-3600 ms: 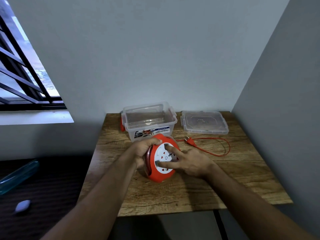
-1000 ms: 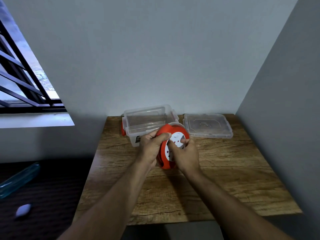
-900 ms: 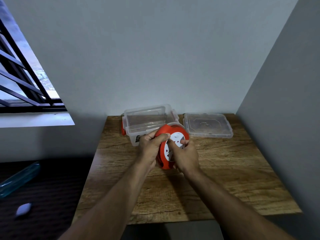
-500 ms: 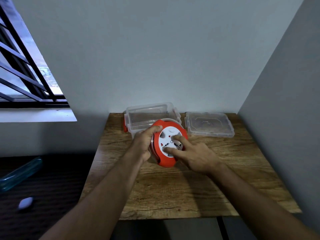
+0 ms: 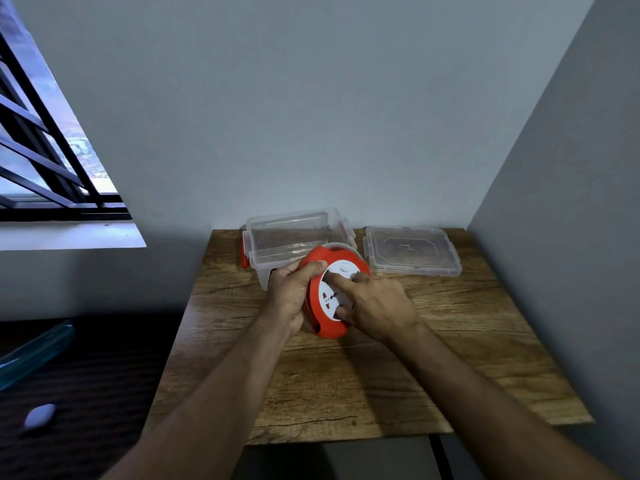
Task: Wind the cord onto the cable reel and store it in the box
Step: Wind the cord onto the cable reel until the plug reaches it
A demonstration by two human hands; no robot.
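Note:
An orange cable reel (image 5: pixel 327 327) with a white socket face stands on edge on the wooden table (image 5: pixel 363 382). My left hand (image 5: pixel 290 296) grips its left rim, thumb over the top. My right hand (image 5: pixel 372 306) rests on the white face, index finger pressed near the centre. No loose cord lies on the table; the orange cord shows only as coils between the reel's rims. Behind the reel stands the clear plastic box (image 5: pixel 263 237), open and with nothing in it.
The box's clear lid (image 5: pixel 412 254) lies flat at the back right. Grey walls close the table at the back and right. A barred window (image 5: pixel 41 161) is at the left. On the dark floor lie a teal tube (image 5: pixel 34 351) and a small grey object (image 5: pixel 40 415).
The loose cord and plug seen 3.6 s ago are gone from the table. In the last second my right hand's fingers have shifted around the reel's white face; the reel has stayed in place.

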